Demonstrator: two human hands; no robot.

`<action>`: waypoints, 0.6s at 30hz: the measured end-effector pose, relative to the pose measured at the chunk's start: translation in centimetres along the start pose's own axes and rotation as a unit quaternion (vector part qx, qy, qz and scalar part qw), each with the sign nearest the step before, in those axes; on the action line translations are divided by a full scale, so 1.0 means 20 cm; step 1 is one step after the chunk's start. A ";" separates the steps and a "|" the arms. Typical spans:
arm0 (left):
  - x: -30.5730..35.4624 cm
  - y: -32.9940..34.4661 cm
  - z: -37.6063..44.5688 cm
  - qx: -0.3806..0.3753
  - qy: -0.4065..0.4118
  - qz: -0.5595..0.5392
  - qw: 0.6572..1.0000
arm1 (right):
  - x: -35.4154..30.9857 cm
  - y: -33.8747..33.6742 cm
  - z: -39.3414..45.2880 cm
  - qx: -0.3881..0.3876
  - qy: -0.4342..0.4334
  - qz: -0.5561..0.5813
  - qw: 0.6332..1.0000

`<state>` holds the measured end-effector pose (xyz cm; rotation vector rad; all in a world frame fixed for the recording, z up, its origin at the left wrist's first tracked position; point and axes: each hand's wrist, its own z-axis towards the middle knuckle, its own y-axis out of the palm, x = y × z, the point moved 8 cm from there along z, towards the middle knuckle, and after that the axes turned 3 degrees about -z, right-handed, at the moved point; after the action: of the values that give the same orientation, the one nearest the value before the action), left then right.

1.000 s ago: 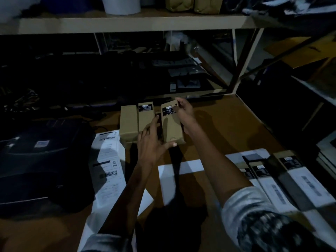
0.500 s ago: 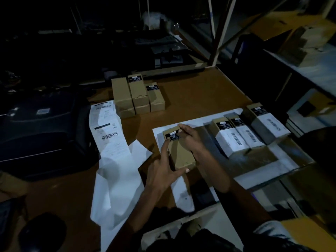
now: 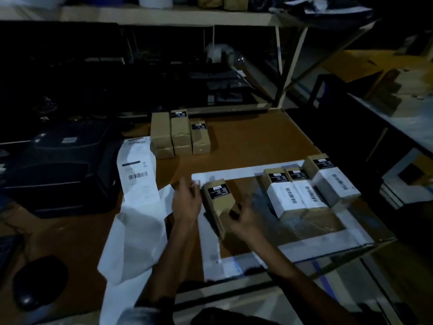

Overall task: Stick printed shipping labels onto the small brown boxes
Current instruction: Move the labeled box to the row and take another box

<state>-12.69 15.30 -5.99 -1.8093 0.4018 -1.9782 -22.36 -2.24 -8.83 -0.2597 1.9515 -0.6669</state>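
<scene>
Dim bench. The box (image 3: 219, 202) lies mid-table on a white sheet (image 3: 234, 173), between both hands. Left hand (image 3: 187, 202) touches its 9 o'clock side, right hand (image 3: 243, 219) its 5 o'clock corner; both are blurry, so I can't tell how tight either grip is. Labelled boxes (image 3: 304, 191) crowd 3 o'clock, label strip (image 3: 138, 170) at 10, unlabelled stack (image 3: 179, 134) at 12. Table edge (image 3: 300, 127) runs close beyond the labelled boxes.

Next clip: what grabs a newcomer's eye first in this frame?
Centre front, an unlabelled brown box lies on the table between the left hand and right hand. To its right stand three boxes with white labels. A long strip of printed labels trails from the dark printer at left, with a stack of bare boxes behind.
</scene>
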 end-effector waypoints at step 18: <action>-0.06 0.01 -0.33 -0.022 0.027 -0.038 0.999 | 0.01 -0.32 0.16 0.063 -0.136 -0.074 0.986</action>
<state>-19.10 15.22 -7.94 -1.8247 0.4023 -2.0892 -20.36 -8.66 -6.52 -0.3986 1.6343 -0.8049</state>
